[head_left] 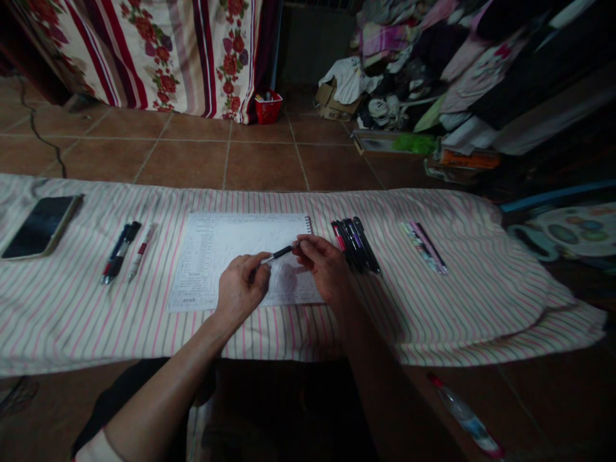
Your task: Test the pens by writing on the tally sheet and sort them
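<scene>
A pen (280, 253) with a black section and a silvery section spans the gap between my hands, over a spiral notepad (197, 256) covered in writing. My left hand (242, 282) pinches its silvery end between thumb and fingers. At the other end, the fingertips of my right hand (325, 266) close on the dark tip; whether a cap is there I cannot make out. Just right of my right hand lies a row of several pens (356, 244), mostly black, one with red. Left of the notepad are a red-and-white pen (141, 253) and a few dark pens (120, 252).
A striped cloth (289, 333) covers the low table. On it, a phone (41, 224) lies far left and slim light-coloured pens (426, 247) lie right. A plastic bottle (464, 414) is on the floor at lower right. Beyond stand a red basket (268, 108) and piled clothes (385, 70).
</scene>
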`<action>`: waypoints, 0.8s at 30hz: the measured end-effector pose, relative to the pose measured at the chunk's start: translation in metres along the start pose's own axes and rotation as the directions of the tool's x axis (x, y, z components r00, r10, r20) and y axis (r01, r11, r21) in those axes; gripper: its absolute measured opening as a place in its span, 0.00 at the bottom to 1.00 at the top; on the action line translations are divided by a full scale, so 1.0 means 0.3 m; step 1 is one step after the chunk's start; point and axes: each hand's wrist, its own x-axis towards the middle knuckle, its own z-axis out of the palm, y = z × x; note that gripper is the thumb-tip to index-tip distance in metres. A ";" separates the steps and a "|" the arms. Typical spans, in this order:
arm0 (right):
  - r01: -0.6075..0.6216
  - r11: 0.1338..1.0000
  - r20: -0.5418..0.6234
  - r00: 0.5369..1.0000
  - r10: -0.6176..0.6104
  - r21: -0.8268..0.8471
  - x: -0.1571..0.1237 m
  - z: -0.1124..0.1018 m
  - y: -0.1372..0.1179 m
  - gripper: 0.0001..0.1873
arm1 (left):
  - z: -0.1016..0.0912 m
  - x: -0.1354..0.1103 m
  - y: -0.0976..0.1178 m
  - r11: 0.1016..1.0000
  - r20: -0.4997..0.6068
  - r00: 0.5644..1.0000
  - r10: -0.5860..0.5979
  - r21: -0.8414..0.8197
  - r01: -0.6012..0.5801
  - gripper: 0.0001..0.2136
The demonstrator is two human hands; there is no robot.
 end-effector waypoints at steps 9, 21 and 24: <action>0.002 0.998 0.004 1.000 -0.001 -0.057 -0.007 0.002 -0.008 0.14 | 0.000 0.002 -0.002 0.999 -0.009 1.000 0.011 0.041 -0.011 0.10; 0.039 0.993 0.035 0.999 -0.035 -0.110 -0.014 0.008 -0.010 0.13 | 0.000 -0.003 0.003 0.924 -0.011 0.983 0.185 0.342 -0.170 0.11; 0.055 0.989 0.047 0.998 -0.049 -0.137 -0.017 0.010 -0.010 0.13 | 0.005 -0.003 0.003 0.937 -0.009 0.989 0.149 0.322 -0.138 0.10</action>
